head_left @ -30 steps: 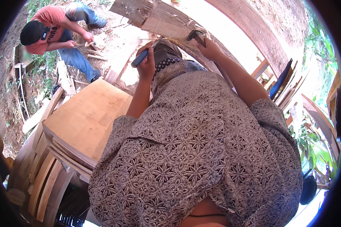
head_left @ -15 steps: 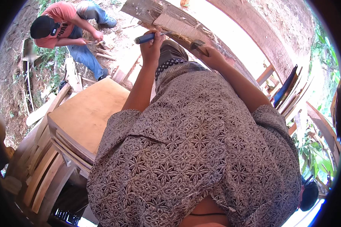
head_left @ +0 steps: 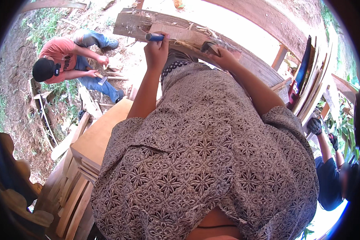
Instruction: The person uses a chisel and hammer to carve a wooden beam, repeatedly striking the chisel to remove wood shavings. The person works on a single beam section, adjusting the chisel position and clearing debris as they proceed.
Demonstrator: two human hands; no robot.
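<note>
My left hand [head_left: 157, 52] is closed around a blue-handled chisel [head_left: 153, 37], its butt end pointing left. The chisel's blade is hidden behind my fingers. It is held over a pale flat piece of wood [head_left: 176, 33], which lies on a long weathered plank [head_left: 132, 25]. My right hand [head_left: 225, 59] grips a hammer [head_left: 208, 47] near its dark head, just right of the pale piece, close to the plank's near edge. Wood shavings [head_left: 208, 30] are scattered along the plank.
At the left, a seated person in a red shirt [head_left: 60, 52] holds a bladed tool. Stacked boards [head_left: 102, 132] stand at my left. Upright planks and a saw [head_left: 304, 72] lean at the right, near another person's gloved hand [head_left: 314, 126]. A wooden beam [head_left: 264, 20] crosses behind.
The view has shifted, bringing the gloved person into sight at the right. The chisel's metal shaft, visible before, is now hidden. Both my hands keep their holds.
</note>
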